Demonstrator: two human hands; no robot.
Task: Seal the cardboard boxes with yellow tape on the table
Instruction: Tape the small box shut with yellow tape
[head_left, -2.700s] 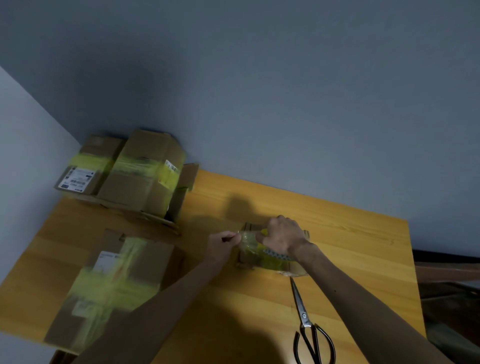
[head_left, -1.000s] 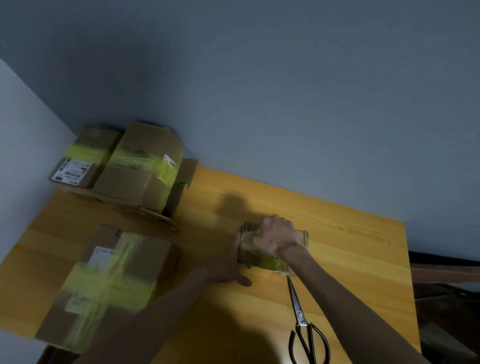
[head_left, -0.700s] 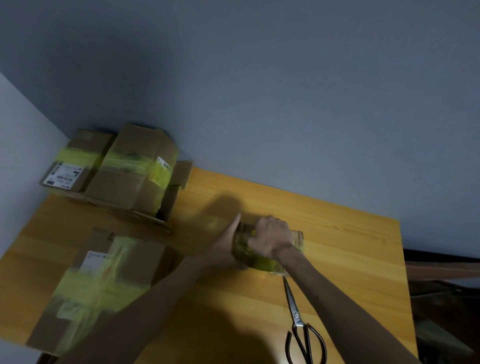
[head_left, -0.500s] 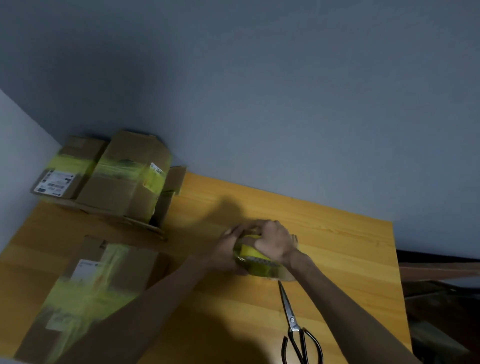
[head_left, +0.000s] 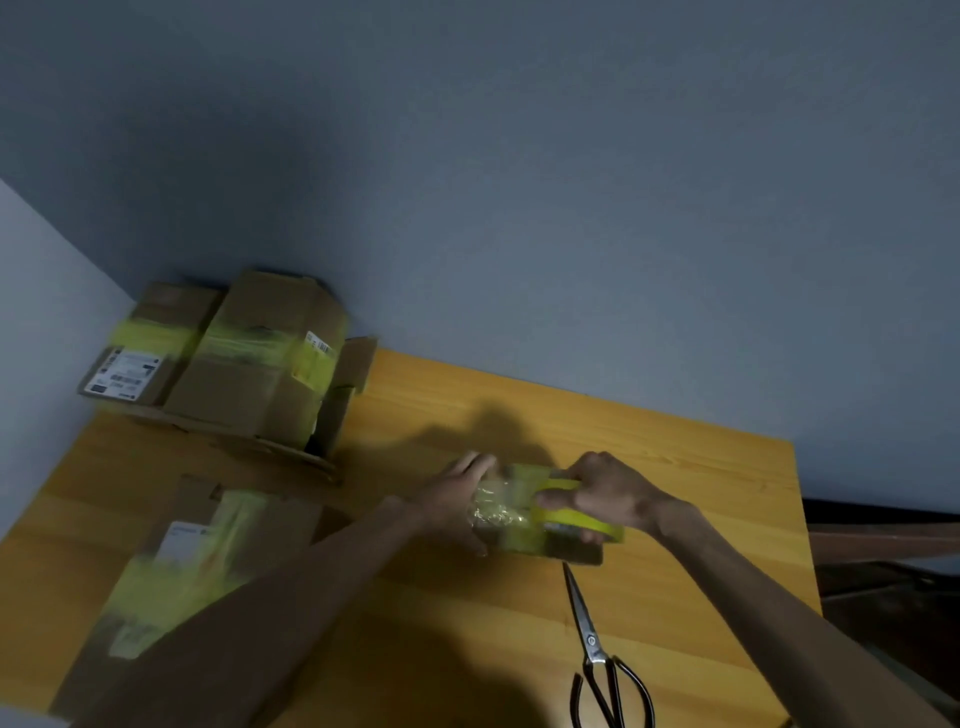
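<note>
Small brown cardboard box (head_left: 524, 540) sits mid-bench on the yellow-wood bench (head_left: 675, 467), long axis running left-right, one hand at each end. Left grip (head_left: 457, 499) lies over the box's left end, fingers fairly straight and pressing down a crinkled stretch of yellow tape (head_left: 496, 506); it pins rather than clutches, though blur hides detail. Right grip (head_left: 608, 493) is closed round the yellow tape roll (head_left: 582, 517), fingers curled over it, thumb on the near side, w/ the roll at the box's right end. So the strip runs along the long axis, from the pinned end rightward to the roll. Prob. next: draw the roll on past the right edge, then cut. Black-handled steel scissors (head_left: 597, 654) lie just near of the box, tips toward it, handles toward the person; right grip is the closer one but is busy w/ the roll. Three larger taped cardboard boxes (head_left: 249, 374) stand off to the left, well apart.
</note>
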